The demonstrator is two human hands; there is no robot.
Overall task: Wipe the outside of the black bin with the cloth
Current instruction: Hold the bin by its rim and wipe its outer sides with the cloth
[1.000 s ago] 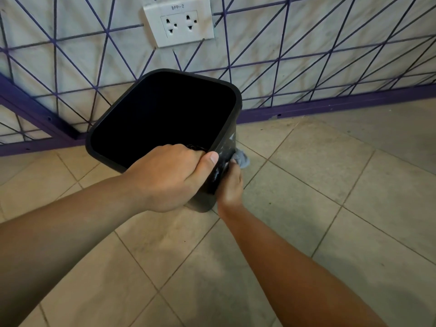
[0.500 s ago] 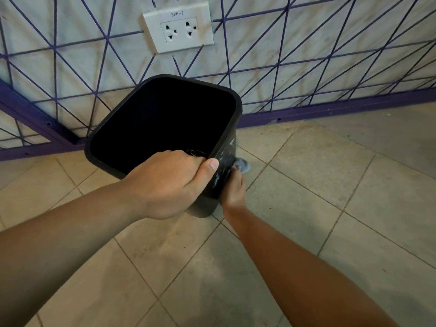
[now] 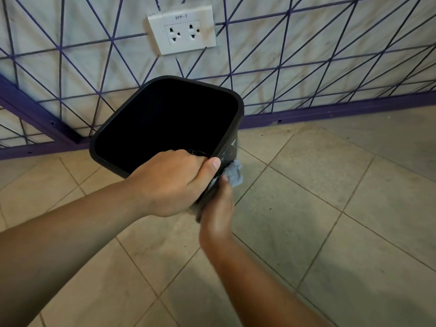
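cloth (image 3: pixel 234 173) has slid up the right wall of the black bin (image 3: pixel 226 152) near the wall; right hand (image 3: pixel 218 208) grips it, left hand (image 3: pixel 169 182) clamps the near rim; wiping continues.

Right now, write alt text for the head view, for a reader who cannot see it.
A person's left hand grips the near rim of a tilted black bin while the right hand presses a grey cloth against its outer side. Behind stand a tiled floor and a wall socket.
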